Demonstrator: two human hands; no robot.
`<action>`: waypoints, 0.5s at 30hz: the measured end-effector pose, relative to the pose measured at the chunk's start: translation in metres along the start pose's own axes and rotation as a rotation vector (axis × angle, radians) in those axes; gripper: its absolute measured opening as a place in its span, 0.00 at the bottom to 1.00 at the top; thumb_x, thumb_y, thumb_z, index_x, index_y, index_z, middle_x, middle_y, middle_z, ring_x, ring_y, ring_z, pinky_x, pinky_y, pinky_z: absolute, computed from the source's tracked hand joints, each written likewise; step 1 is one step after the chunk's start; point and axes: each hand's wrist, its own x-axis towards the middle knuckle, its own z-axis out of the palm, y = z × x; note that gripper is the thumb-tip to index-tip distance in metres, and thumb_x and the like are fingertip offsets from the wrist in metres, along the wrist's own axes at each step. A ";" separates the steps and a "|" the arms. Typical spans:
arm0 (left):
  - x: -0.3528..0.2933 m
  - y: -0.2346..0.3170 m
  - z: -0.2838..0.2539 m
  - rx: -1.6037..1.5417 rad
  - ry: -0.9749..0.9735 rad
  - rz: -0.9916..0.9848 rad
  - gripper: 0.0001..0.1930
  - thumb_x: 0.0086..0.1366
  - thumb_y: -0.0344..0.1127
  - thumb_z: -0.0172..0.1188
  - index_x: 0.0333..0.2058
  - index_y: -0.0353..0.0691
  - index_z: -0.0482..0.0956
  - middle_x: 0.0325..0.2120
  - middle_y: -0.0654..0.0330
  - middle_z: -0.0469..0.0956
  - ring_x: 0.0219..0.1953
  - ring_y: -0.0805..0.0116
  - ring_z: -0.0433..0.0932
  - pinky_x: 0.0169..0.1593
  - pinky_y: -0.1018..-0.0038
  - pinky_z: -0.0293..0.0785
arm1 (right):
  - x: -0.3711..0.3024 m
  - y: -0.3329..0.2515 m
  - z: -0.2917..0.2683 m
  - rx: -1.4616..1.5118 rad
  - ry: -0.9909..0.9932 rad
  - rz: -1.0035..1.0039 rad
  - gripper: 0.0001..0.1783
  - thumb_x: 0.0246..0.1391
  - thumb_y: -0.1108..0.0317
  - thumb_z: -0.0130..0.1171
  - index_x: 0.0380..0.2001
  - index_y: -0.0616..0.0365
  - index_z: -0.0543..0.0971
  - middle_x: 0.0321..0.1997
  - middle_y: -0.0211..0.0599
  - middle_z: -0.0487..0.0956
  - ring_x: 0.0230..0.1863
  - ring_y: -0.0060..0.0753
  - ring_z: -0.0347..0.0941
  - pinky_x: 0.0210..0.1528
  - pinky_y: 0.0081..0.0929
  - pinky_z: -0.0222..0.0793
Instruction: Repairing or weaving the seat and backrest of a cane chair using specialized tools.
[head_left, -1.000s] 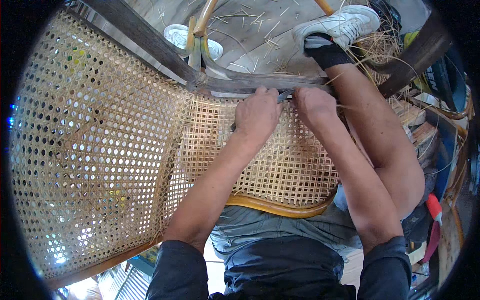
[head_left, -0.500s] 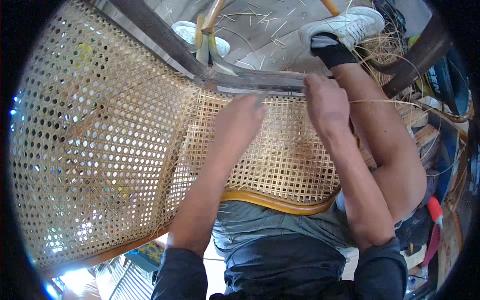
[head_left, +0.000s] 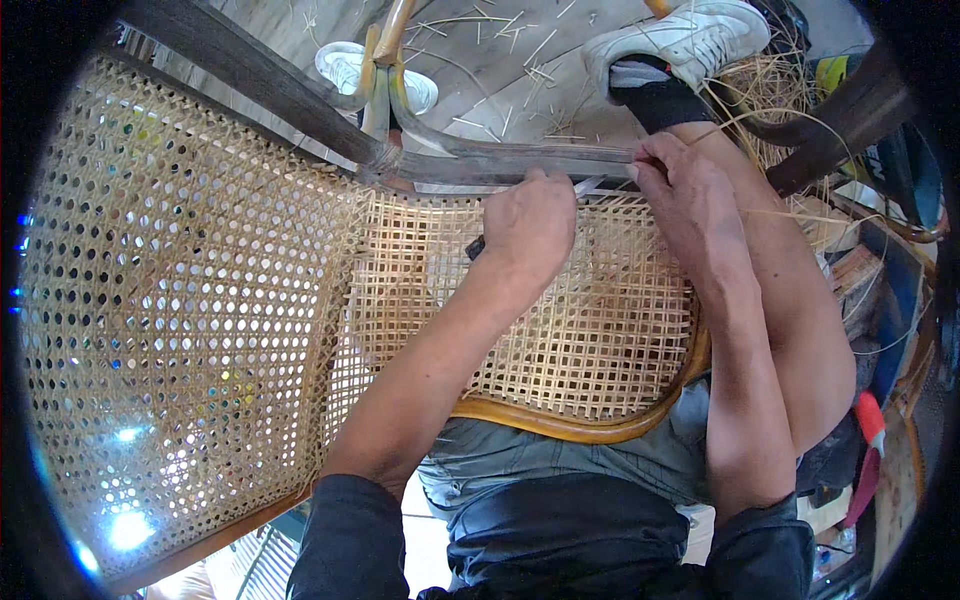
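Observation:
A woven cane chair seat [head_left: 590, 340] with a curved varnished rim lies across my lap, and the cane backrest [head_left: 200, 280] rises on the left. My left hand [head_left: 532, 225] is closed around a tool with a dark handle [head_left: 475, 247]. Its narrow, pale metal blade [head_left: 592, 185] points right along the seat's far edge. My right hand [head_left: 690, 195] pinches a thin cane strand at that edge, beside the dark wooden rail [head_left: 530, 160]. The exact grip point is partly hidden by the fingers.
A tangled heap of cane strands [head_left: 765, 95] lies beyond my right leg, near a white shoe [head_left: 690, 45]. Cut cane bits litter the floor [head_left: 480, 60]. A red-handled tool [head_left: 869, 420] and wood pieces [head_left: 860, 270] are at the right.
My left hand has moved right with the tool, bringing its blade towards my right hand. My right hand has shifted slightly right and turned. The chair appears slightly further left.

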 end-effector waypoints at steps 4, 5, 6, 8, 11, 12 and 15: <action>-0.007 -0.013 -0.011 -0.023 -0.038 0.051 0.08 0.55 0.32 0.51 0.30 0.33 0.73 0.30 0.46 0.75 0.33 0.46 0.76 0.38 0.55 0.71 | 0.001 -0.010 -0.005 0.056 -0.035 0.079 0.09 0.52 0.66 0.53 0.34 0.59 0.75 0.32 0.50 0.77 0.35 0.52 0.74 0.36 0.39 0.69; -0.013 -0.020 -0.016 -0.033 -0.067 0.022 0.08 0.54 0.32 0.51 0.30 0.33 0.73 0.29 0.45 0.76 0.32 0.45 0.76 0.38 0.56 0.71 | 0.000 -0.010 -0.003 0.051 -0.032 0.080 0.09 0.52 0.66 0.53 0.34 0.59 0.75 0.32 0.50 0.77 0.35 0.52 0.74 0.36 0.39 0.69; -0.021 -0.029 -0.022 -0.042 -0.095 -0.009 0.09 0.54 0.32 0.52 0.30 0.32 0.73 0.29 0.44 0.76 0.32 0.45 0.75 0.37 0.56 0.70 | 0.000 -0.010 0.004 0.137 -0.029 0.006 0.10 0.53 0.66 0.53 0.35 0.59 0.75 0.34 0.50 0.77 0.37 0.51 0.74 0.38 0.39 0.69; -0.049 -0.058 -0.055 -0.101 -0.158 -0.117 0.11 0.57 0.36 0.52 0.30 0.32 0.72 0.24 0.49 0.75 0.26 0.54 0.75 0.33 0.62 0.69 | 0.000 -0.011 0.036 0.284 -0.071 -0.244 0.13 0.54 0.63 0.52 0.39 0.59 0.75 0.37 0.52 0.76 0.41 0.50 0.73 0.43 0.39 0.67; -0.082 -0.049 -0.082 -0.506 -0.231 -0.209 0.14 0.57 0.41 0.52 0.29 0.32 0.73 0.25 0.45 0.75 0.30 0.49 0.75 0.35 0.59 0.68 | -0.011 -0.033 0.039 0.433 -0.471 -0.155 0.15 0.54 0.60 0.53 0.38 0.60 0.76 0.36 0.53 0.76 0.41 0.51 0.73 0.44 0.38 0.67; -0.080 -0.047 -0.082 -0.506 -0.227 -0.211 0.14 0.57 0.41 0.52 0.29 0.32 0.73 0.25 0.45 0.75 0.30 0.49 0.75 0.35 0.59 0.68 | -0.011 -0.035 0.037 0.355 -0.610 -0.162 0.15 0.54 0.59 0.53 0.36 0.60 0.76 0.35 0.53 0.76 0.40 0.51 0.73 0.43 0.37 0.67; -0.060 -0.045 -0.078 -0.375 -0.225 -0.194 0.14 0.58 0.39 0.52 0.34 0.33 0.73 0.28 0.46 0.76 0.33 0.50 0.77 0.37 0.61 0.70 | -0.005 -0.012 0.035 0.205 -0.453 -0.130 0.12 0.54 0.62 0.53 0.31 0.61 0.76 0.28 0.46 0.75 0.32 0.41 0.70 0.37 0.36 0.66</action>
